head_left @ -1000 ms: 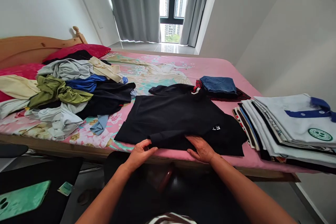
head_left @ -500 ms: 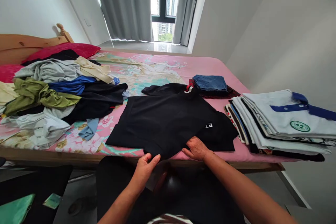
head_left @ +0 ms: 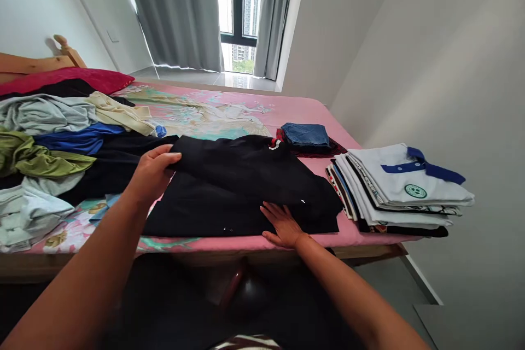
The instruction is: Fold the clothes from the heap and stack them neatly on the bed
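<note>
The left hand [head_left: 153, 170], pinching the black shirt [head_left: 241, 186] on the bed [head_left: 305, 111], has carried its near edge up and back, part-folding it, while the right hand [head_left: 285, 227] lies spread on top.

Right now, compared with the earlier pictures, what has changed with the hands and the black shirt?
The left hand has moved left and forward, carrying an edge of the black shirt. The right hand, whose fingers were partly hidden by the shirt, now lies spread on top of it. The white lettering is now mostly covered. The folded stack and the folded denim stayed in place.
</note>
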Demonstrator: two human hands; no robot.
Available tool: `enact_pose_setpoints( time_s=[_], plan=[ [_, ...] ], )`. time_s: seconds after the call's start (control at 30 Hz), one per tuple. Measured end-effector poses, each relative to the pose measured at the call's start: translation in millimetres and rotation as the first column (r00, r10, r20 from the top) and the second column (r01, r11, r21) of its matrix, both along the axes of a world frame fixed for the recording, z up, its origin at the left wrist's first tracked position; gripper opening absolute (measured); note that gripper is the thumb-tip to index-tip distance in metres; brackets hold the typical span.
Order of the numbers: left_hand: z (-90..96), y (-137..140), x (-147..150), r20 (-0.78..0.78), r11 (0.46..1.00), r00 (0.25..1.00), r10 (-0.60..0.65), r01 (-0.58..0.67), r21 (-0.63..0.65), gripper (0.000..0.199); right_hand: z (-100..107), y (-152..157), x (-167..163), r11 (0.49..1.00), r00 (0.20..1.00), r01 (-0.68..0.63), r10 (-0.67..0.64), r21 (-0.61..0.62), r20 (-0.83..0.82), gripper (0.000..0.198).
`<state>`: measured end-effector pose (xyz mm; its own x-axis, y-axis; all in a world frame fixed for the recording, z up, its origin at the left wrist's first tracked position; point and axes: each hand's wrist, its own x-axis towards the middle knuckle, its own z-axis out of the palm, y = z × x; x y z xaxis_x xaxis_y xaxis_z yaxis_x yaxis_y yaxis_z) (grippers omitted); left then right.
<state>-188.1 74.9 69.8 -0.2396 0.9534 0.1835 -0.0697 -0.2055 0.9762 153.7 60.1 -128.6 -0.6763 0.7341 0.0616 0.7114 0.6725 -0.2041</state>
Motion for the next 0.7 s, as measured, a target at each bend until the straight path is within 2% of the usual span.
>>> enact_pose_setpoints(
  time_s=[0.1, 0.2, 0.3, 0.4, 0.53, 0.63, 0.7],
  plan=[
    [-51.1, -1, -51, -0.123, 0.968, 0.990, 0.067, -0.095, -0.233, 0.029, -8, 0, 1, 0.999, 0.999, 0.042, -0.043, -0.020, -0.022, 0.075],
    [-105.8, -15, -87, -0.228, 0.892, 0.974, 0.006, -0.108, -0.440, 0.029, -20, -1, 3, 0.994, 0.997, 0.073, -0.075, -0.083, -0.015, 0.065],
    [-140.3, -30, -101, -0.271, 0.857, 0.963, 0.010, -0.148, -0.494, 0.029, -31, -3, 5, 0.991, 0.997, 0.065, -0.069, -0.114, -0.034, 0.061],
    [-150.4, -33, -103, -0.255, 0.867, 0.967, 0.023, -0.147, -0.476, 0.035, -35, -3, 6, 0.991, 0.997, 0.065, -0.068, -0.118, -0.026, 0.062],
    [-147.7, -26, -101, -0.263, 0.874, 0.963, 0.060, -0.178, -0.452, 0.050, -31, -2, 6, 0.982, 0.992, 0.112, -0.101, -0.151, 0.075, 0.067],
    [-150.0, -27, -100, -0.269, 0.882, 0.959, 0.095, -0.206, -0.424, 0.054, -27, -1, 9, 0.971, 0.980, 0.191, -0.180, -0.144, 0.090, 0.071],
    [-155.1, -31, -101, -0.268, 0.884, 0.958, 0.106, -0.214, -0.416, 0.055, -25, -2, 13, 0.960, 0.961, 0.267, -0.259, -0.086, 0.092, 0.069]
  ],
)
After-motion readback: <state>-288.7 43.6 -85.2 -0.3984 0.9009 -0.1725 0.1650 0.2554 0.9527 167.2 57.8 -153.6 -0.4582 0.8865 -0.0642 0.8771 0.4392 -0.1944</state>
